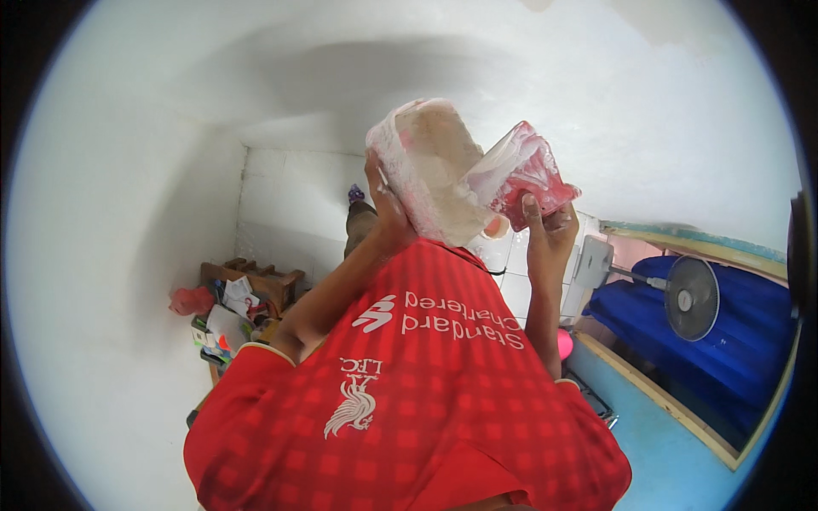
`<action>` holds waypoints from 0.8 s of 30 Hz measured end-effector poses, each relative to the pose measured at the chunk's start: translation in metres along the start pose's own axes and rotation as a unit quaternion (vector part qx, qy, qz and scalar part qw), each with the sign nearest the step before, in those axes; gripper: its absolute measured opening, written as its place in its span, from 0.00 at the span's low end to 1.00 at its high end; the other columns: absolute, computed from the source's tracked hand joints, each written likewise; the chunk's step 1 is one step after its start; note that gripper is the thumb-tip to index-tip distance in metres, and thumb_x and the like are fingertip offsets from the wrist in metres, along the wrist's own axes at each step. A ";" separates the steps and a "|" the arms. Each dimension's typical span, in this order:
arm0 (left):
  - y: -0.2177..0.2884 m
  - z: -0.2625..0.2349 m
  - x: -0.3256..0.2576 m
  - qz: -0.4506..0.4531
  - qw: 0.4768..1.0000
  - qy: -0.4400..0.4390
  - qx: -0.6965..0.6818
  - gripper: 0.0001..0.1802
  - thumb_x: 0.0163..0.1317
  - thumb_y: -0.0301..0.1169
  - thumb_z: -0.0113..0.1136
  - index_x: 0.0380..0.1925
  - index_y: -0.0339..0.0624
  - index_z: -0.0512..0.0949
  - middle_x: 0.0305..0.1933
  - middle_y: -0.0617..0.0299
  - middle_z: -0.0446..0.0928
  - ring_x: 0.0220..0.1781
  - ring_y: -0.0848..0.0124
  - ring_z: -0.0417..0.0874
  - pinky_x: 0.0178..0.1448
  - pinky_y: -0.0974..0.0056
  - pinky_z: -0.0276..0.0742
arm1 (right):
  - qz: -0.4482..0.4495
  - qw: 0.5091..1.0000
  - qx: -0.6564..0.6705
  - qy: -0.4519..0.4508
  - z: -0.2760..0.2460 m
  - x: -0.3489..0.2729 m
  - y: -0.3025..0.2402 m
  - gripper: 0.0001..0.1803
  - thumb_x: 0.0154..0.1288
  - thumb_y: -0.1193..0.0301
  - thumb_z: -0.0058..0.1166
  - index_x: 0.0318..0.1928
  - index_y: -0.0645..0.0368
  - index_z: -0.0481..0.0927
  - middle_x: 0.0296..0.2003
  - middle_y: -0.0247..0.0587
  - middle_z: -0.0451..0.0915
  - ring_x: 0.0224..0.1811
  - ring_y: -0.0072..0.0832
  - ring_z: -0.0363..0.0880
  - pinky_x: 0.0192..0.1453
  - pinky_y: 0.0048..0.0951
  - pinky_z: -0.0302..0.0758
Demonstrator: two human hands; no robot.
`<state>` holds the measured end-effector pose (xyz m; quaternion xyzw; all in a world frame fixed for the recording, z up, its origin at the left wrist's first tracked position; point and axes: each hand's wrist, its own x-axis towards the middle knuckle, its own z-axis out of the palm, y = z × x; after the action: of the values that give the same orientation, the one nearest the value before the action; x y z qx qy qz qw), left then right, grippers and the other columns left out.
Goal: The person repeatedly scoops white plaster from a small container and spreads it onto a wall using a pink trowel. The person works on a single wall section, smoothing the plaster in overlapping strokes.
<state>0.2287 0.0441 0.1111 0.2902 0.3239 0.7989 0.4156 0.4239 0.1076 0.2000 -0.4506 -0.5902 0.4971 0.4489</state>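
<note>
My left hand [388,204] grips the left side of a tub [396,162] smeared white and pink and tilted so its inside shows. Greyish-beige paste [443,166] coats that inside; most of the fingers are behind the tub. At its right, my right hand [550,234] pinches a flat red scraper [537,183], the thumb on its near face. White paste covers much of the scraper, and its left edge meets the rim of the tub. Flecks of white mark my fingers.
White walls [596,77] rise ahead and at left. Low at left, a wooden stand [273,285] sits by a pile of household items [230,319]. At right, a fan [692,298] juts before a blue curtain [750,332] in a wood-framed opening. White tiles [285,200] lie below.
</note>
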 end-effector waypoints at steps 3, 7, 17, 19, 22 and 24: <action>-0.001 0.000 -0.005 -0.063 0.991 0.106 -0.056 0.52 0.70 0.77 0.39 0.81 0.52 0.55 0.80 0.56 0.61 0.80 0.55 0.64 0.81 0.48 0.64 | -0.047 0.993 -0.103 -0.033 0.012 -0.006 -0.015 0.11 0.76 0.70 0.64 0.49 0.65 0.79 0.39 0.39 0.86 0.39 0.23 0.85 0.44 0.27 0.80; -0.016 -0.007 0.003 -0.134 0.953 0.173 -0.208 0.54 0.69 0.78 0.38 0.82 0.53 0.51 0.82 0.56 0.57 0.82 0.56 0.60 0.83 0.49 0.61 | -0.085 0.941 -0.310 -0.106 0.038 -0.013 -0.045 0.08 0.72 0.69 0.62 0.47 0.57 0.81 0.29 0.49 0.81 0.27 0.41 0.84 0.33 0.40 0.76; -0.024 -0.012 0.007 -0.013 0.977 0.199 0.074 0.51 0.73 0.74 0.37 0.82 0.49 0.51 0.80 0.57 0.58 0.82 0.59 0.59 0.83 0.51 0.57 | -0.095 0.963 -0.235 -0.091 0.021 -0.018 -0.077 0.08 0.70 0.71 0.68 0.41 0.63 0.83 0.32 0.39 0.84 0.29 0.30 0.83 0.38 0.34 0.75; -0.022 -0.022 0.011 0.046 0.973 0.156 0.165 0.42 0.78 0.65 0.40 0.78 0.50 0.54 0.74 0.59 0.61 0.77 0.64 0.64 0.79 0.52 0.65 | -0.099 0.968 -0.225 -0.048 0.019 -0.012 -0.077 0.09 0.71 0.70 0.68 0.43 0.63 0.83 0.31 0.39 0.84 0.29 0.30 0.82 0.39 0.35 0.75; -0.012 -0.005 0.009 -0.010 0.984 0.159 0.076 0.43 0.76 0.69 0.36 0.79 0.52 0.56 0.77 0.59 0.61 0.78 0.60 0.64 0.81 0.50 0.63 | -0.116 0.959 -0.255 -0.044 0.030 -0.008 -0.066 0.09 0.71 0.71 0.67 0.45 0.61 0.82 0.31 0.39 0.84 0.28 0.29 0.81 0.39 0.34 0.75; -0.004 0.001 0.010 -0.065 0.981 0.182 -0.013 0.48 0.73 0.74 0.34 0.80 0.53 0.57 0.80 0.58 0.60 0.81 0.56 0.62 0.82 0.48 0.61 | -0.113 0.946 -0.280 -0.122 0.032 -0.016 -0.057 0.10 0.71 0.69 0.68 0.45 0.60 0.82 0.30 0.39 0.84 0.28 0.29 0.79 0.39 0.34 0.74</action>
<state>0.2259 0.0544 0.1107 0.1129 0.4015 0.8139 0.4045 0.3909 0.0804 0.2515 -0.4239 -0.8030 0.3092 0.2828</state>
